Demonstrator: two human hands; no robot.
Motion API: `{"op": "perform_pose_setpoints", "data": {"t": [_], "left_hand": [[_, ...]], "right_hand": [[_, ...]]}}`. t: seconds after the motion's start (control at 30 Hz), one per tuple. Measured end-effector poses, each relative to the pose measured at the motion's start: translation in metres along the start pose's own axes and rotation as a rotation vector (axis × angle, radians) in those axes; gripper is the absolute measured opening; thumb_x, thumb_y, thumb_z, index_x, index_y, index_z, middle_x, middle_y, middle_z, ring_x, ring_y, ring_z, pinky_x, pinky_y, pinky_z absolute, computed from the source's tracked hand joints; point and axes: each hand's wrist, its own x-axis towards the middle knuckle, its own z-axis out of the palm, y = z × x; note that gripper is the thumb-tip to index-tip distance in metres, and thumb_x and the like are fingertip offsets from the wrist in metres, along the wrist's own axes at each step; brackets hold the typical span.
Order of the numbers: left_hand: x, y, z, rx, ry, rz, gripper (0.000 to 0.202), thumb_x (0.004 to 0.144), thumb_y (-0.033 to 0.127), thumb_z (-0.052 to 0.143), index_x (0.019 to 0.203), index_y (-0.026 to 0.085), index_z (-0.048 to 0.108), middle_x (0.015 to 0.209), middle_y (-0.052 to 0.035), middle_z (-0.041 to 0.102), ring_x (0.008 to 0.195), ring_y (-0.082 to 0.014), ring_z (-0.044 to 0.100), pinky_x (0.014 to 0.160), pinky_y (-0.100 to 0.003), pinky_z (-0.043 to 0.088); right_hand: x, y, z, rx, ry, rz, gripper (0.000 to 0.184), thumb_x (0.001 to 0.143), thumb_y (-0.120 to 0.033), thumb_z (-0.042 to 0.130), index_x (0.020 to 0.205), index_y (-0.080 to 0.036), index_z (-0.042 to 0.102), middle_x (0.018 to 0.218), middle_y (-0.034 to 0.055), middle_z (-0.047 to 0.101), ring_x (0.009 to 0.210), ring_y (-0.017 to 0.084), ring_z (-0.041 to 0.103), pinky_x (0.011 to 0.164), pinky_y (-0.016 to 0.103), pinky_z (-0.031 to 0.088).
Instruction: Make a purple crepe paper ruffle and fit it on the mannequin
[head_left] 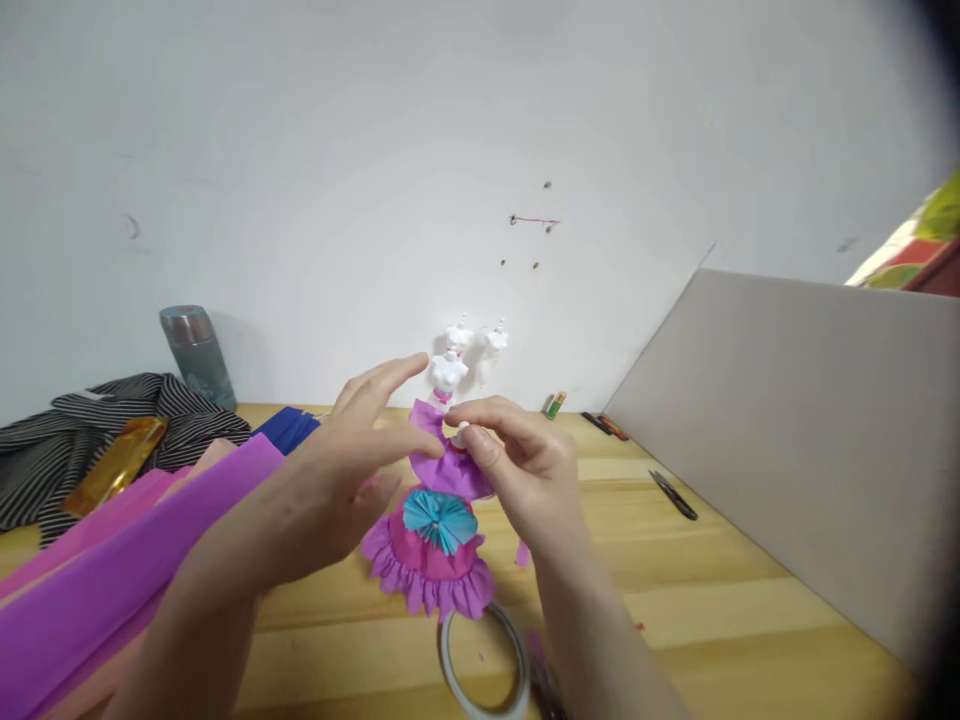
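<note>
In front of me stands a small white doll form in a crepe paper dress point(448, 563). The dress has a pink skirt with a ruffled purple hem, a blue pleated paper bow point(441, 521) and a purple paper collar point(457, 473) round the shoulders. My right hand point(517, 455) pinches the doll form at its white neck, thumb and fingers closed on it. On the other side, my left hand point(352, 455) is open with fingers apart, a fingertip close to the collar; whether it touches I cannot tell.
White doll forms point(448, 372) stand by the wall. Tape roll point(523, 650) lies in front, scissors point(546, 690) beside it partly hidden. A black cutting tool point(673, 495) lies right, near a white panel point(787, 430). Crepe paper point(150, 560), striped cloth point(172, 400) and a flask point(196, 355) are left.
</note>
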Motion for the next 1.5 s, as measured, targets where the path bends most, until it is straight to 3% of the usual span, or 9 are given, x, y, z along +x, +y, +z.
{"op": "perform_pose_setpoints", "data": {"t": [0.13, 0.33, 0.47, 0.67, 0.93, 1.27, 1.37, 1.5], "left_hand": [[0.005, -0.008, 0.013, 0.241, 0.014, 0.156, 0.044, 0.078, -0.009, 0.047, 0.107, 0.023, 0.057, 0.162, -0.0066, 0.015, 0.150, -0.0296, 0.012, 0.118, -0.055, 0.028], [0.015, -0.016, 0.025, 0.255, 0.100, 0.286, 0.025, 0.081, -0.007, 0.050, 0.081, 0.018, 0.055, 0.152, -0.0125, 0.038, 0.147, -0.0261, 0.023, 0.117, -0.046, 0.033], [0.014, -0.012, 0.019, 0.174, 0.110, 0.302, 0.020, 0.085, 0.000, 0.053, 0.076, 0.017, 0.056, 0.149, -0.0136, 0.044, 0.144, -0.0255, 0.032, 0.115, -0.044, 0.037], [0.010, -0.012, 0.013, 0.138, 0.010, 0.281, 0.016, 0.083, 0.003, 0.057, 0.080, 0.018, 0.059, 0.150, -0.0112, 0.043, 0.144, -0.0252, 0.033, 0.117, -0.043, 0.035], [0.013, -0.014, 0.026, 0.201, 0.111, 0.353, 0.035, 0.078, -0.009, 0.050, 0.099, 0.018, 0.056, 0.152, -0.0138, 0.040, 0.146, -0.0271, 0.028, 0.116, -0.046, 0.036], [0.014, -0.010, 0.025, 0.136, 0.157, 0.409, 0.027, 0.078, -0.007, 0.052, 0.086, 0.017, 0.059, 0.147, -0.0149, 0.045, 0.142, -0.0276, 0.036, 0.113, -0.046, 0.040], [0.015, -0.011, 0.026, 0.170, 0.238, 0.442, 0.022, 0.079, -0.003, 0.056, 0.083, 0.018, 0.055, 0.138, -0.0141, 0.055, 0.135, -0.0253, 0.046, 0.109, -0.045, 0.045], [0.016, -0.014, 0.030, 0.301, 0.311, 0.524, 0.017, 0.083, 0.003, 0.059, 0.091, 0.018, 0.058, 0.111, -0.0087, 0.068, 0.110, -0.0201, 0.060, 0.100, -0.040, 0.050]], "right_hand": [[0.003, 0.005, -0.001, 0.055, 0.003, 0.080, 0.013, 0.086, -0.029, 0.063, 0.082, -0.022, 0.074, 0.083, 0.0044, 0.073, 0.080, 0.019, 0.068, 0.066, 0.030, 0.053], [0.004, 0.008, -0.005, 0.089, 0.017, 0.119, 0.013, 0.084, -0.030, 0.065, 0.081, -0.021, 0.074, 0.081, 0.0044, 0.073, 0.077, 0.018, 0.067, 0.064, 0.028, 0.052], [0.006, 0.007, -0.006, 0.095, 0.009, 0.127, 0.013, 0.084, -0.029, 0.064, 0.081, -0.021, 0.074, 0.085, 0.0052, 0.074, 0.080, 0.019, 0.068, 0.065, 0.029, 0.052], [0.006, 0.010, -0.006, 0.105, 0.021, 0.112, 0.012, 0.084, -0.028, 0.064, 0.082, -0.022, 0.074, 0.083, 0.0036, 0.074, 0.078, 0.018, 0.068, 0.069, 0.030, 0.053], [0.006, 0.011, -0.005, 0.102, 0.018, 0.113, 0.012, 0.083, -0.028, 0.064, 0.081, -0.021, 0.074, 0.081, 0.0036, 0.074, 0.077, 0.018, 0.067, 0.067, 0.029, 0.052], [0.005, 0.008, -0.004, 0.129, 0.011, 0.165, 0.013, 0.083, -0.031, 0.066, 0.080, -0.020, 0.072, 0.080, 0.0037, 0.071, 0.075, 0.017, 0.065, 0.054, 0.024, 0.048], [0.005, 0.008, -0.003, 0.122, 0.016, 0.163, 0.014, 0.083, -0.031, 0.065, 0.080, -0.020, 0.073, 0.078, 0.0035, 0.071, 0.072, 0.016, 0.065, 0.054, 0.024, 0.048], [0.005, 0.009, -0.003, 0.104, 0.022, 0.144, 0.015, 0.083, -0.031, 0.065, 0.079, -0.019, 0.073, 0.078, 0.0043, 0.071, 0.076, 0.018, 0.066, 0.055, 0.025, 0.049]]}}
